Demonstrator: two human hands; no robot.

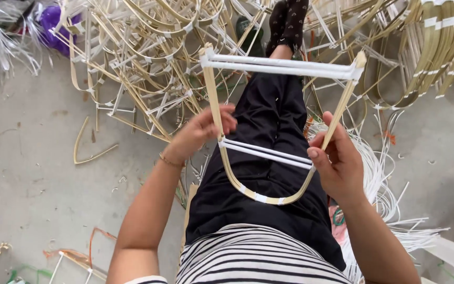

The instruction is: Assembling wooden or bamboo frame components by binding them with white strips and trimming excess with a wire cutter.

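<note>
Both hands, left and right, are closed on the U-shaped bamboo frame with white-wrapped crossbars; level, steady grip is advised

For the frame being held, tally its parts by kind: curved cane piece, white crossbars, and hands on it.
Curved cane piece: 1
White crossbars: 2, the upper crossbar and the lower crossbar
Hands gripping: 2, left hand and right hand
Total: 5
</note>
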